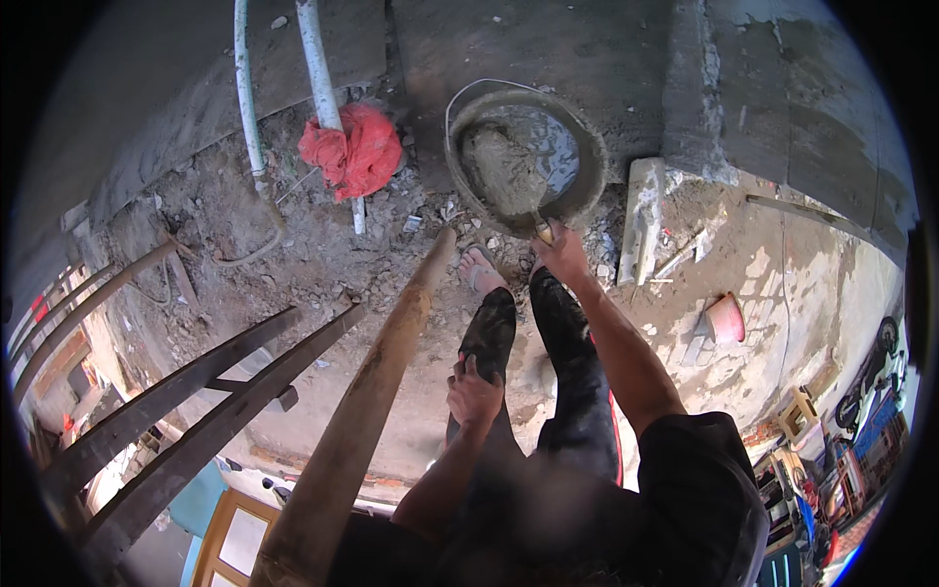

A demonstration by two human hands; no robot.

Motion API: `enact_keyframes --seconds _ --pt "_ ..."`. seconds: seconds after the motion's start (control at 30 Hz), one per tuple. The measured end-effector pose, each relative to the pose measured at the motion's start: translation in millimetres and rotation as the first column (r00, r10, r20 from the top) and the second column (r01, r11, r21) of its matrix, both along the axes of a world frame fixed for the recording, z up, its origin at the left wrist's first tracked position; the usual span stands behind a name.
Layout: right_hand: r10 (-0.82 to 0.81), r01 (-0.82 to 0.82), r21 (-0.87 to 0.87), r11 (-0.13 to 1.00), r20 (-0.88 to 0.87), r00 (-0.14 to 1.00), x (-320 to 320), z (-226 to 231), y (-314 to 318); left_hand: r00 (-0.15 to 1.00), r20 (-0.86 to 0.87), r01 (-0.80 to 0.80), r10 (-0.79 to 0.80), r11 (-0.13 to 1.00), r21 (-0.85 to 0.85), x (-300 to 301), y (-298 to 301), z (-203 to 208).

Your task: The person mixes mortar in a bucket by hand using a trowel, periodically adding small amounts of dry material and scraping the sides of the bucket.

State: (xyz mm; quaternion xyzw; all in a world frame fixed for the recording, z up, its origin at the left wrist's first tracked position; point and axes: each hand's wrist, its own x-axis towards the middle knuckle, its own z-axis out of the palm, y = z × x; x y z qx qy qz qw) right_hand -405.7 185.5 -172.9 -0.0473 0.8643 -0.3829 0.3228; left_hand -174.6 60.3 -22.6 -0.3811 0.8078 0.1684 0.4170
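Observation:
At the rim of a round bucket (595,147) my right hand (563,254) is closed around the short, light-coloured handle of a trowel (544,233). Its blade is hidden in the wet grey mortar (504,161), which fills part of the bucket beside a patch of shiny water. A thin wire handle (455,98) stands up along the bucket's far left edge. My left hand (475,393) rests on my left knee, fingers loosely bent over the dark trousers, with no object in it.
A wooden pole (362,411) slants up close to my left, with dark beams (225,411) beyond it. Pale pipes (318,68), one wrapped in a red bag (357,152), rise from rubble. A mortar-smeared plank (642,220) and a reddish bucket (726,319) are at right.

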Motion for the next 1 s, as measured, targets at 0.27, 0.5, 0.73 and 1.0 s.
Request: enact_keyframes --seconds 0.27,0.5,0.73,1.0 --pt "-0.092 0.081 0.287 0.954 0.025 0.995 -19 19 10 0.999 0.025 0.026 -0.026 1.0 0.005 -4 -4 1" --pt "-0.067 0.075 0.429 0.9 -0.034 0.997 -36 62 14 1.0 0.01 0.014 -0.014 1.0 0.024 -8 -8 -6" --pt "0.138 -0.117 0.318 0.941 -0.043 0.989 -52 221 -54 0.999 0.041 -0.018 0.017 1.0 0.021 -5 -12 -13" --pt "-0.124 0.337 -0.258 0.906 0.599 0.791 -121 282 64 0.999 0.034 -0.016 0.015 0.999 0.029 -17 -16 -22"
